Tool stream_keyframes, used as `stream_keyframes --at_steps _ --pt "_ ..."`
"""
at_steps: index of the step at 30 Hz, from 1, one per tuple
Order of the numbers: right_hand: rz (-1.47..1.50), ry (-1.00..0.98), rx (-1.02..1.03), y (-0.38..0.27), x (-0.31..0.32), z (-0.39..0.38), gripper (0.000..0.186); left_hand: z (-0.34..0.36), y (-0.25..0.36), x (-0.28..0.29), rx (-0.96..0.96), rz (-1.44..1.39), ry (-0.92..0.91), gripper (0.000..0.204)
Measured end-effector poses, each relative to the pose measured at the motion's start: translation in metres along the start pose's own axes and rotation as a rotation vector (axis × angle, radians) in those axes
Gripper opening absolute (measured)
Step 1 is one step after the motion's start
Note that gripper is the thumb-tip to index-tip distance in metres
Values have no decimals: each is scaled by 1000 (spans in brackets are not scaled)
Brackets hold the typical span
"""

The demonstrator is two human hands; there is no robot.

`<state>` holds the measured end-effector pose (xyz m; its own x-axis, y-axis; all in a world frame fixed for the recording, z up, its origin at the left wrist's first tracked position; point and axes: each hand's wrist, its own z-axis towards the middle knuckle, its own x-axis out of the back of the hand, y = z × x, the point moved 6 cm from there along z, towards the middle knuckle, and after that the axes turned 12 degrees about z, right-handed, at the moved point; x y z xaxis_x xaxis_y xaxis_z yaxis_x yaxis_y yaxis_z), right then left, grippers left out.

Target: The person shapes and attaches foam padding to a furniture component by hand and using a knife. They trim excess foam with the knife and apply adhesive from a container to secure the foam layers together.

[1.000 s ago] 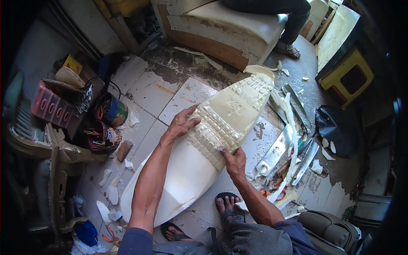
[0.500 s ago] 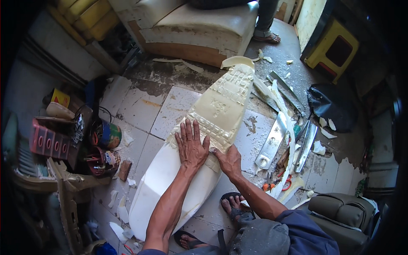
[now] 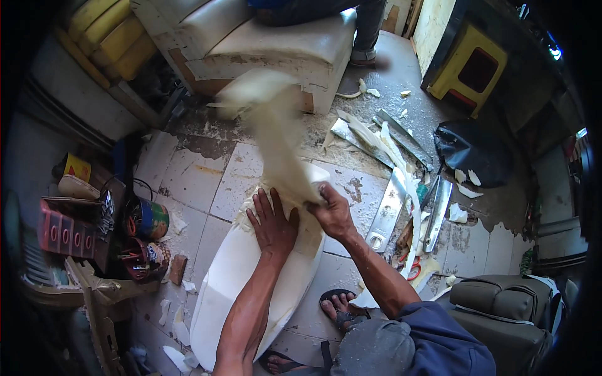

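A long white seat-shaped foam block [image 3: 229, 276] lies on the floor in front of me, its far end partly hidden. My left hand [image 3: 274, 227] rests flat near its upper part, fingers spread. In my right hand [image 3: 332, 214], closed fingers pinch the edge of a cream moulded sheet [image 3: 276, 147]. The sheet is raised off the foam's far part and smeared by motion. Its far end bends over to the left. Near my left fingers, a crumpled cream edge still lies against the foam.
Metal strips [image 3: 389, 210], foam scraps [image 3: 458, 214] and red-handled scissors [image 3: 414, 271] lie to the right. Cans of tools [image 3: 150, 218] and a pink box [image 3: 69, 232] stand left. A person sits on the worn sofa [image 3: 276, 47] beyond. A brown padded seat [image 3: 501, 301] is near right.
The cream sheet, flat along the foam before, is now lifted, its far end swung up and left. My right hand has closed on its edge and moved slightly; my left stays flat.
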<state>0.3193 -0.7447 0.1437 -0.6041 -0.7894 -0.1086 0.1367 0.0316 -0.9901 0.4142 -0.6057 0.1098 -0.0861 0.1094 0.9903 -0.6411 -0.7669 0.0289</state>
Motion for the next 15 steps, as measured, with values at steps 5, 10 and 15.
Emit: stream_keyframes --at_steps 5,10,15 --pt "-141 -90 259 6 8 5 29 6 8 14 -151 -919 246 44" --pt "-267 -177 257 7 1 -21 29 -7 32 5 -229 -214 82 42" --pt "-271 -71 296 16 -1 -7 26 -6 27 11 -275 -102 175 40"
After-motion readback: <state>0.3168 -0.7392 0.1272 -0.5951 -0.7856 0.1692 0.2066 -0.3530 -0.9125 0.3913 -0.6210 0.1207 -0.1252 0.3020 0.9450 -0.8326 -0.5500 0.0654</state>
